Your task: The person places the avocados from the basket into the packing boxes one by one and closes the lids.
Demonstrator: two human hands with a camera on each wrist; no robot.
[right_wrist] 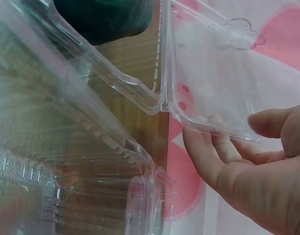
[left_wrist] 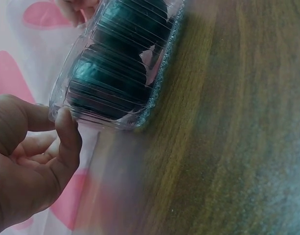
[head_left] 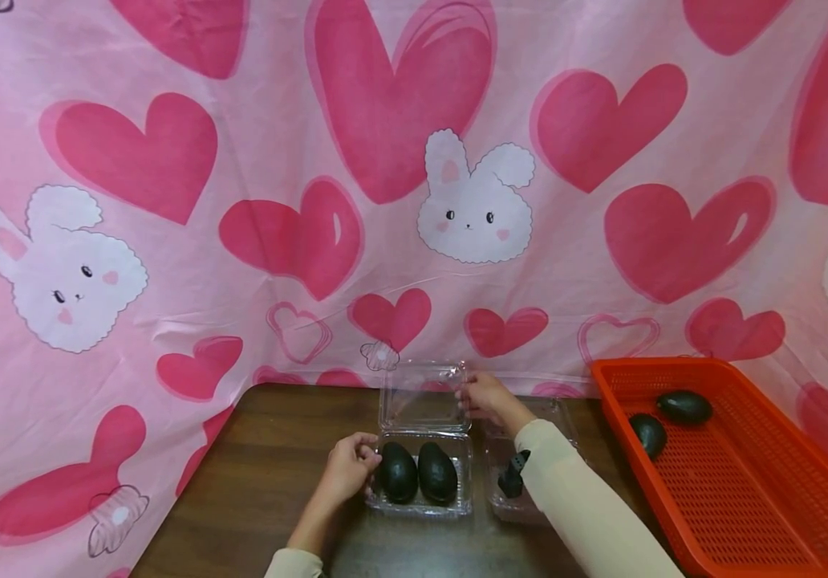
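Note:
A clear plastic clamshell box [head_left: 417, 508] stands on the table with its lid [head_left: 421, 397] raised at the back. Two dark green avocados [head_left: 399, 472] [left_wrist: 108, 85] lie side by side in its base. My left hand [head_left: 347, 468] is at the left side of the box; the left wrist view shows thumb and forefinger [left_wrist: 69, 132] pinching the rim at a corner. With the right hand [head_left: 488, 397], I hold the right edge of the lid between thumb and fingers [right_wrist: 203, 149], as the right wrist view shows.
A second clear clamshell box [head_left: 501, 506] [right_wrist: 98, 161] stands to the right, partly hidden under my right forearm. Farther right is an orange perforated basket [head_left: 732, 482] with two more avocados [head_left: 684, 407]. A pink curtain with hearts and rabbits [head_left: 277, 160] hangs behind the wooden table [head_left: 269, 457].

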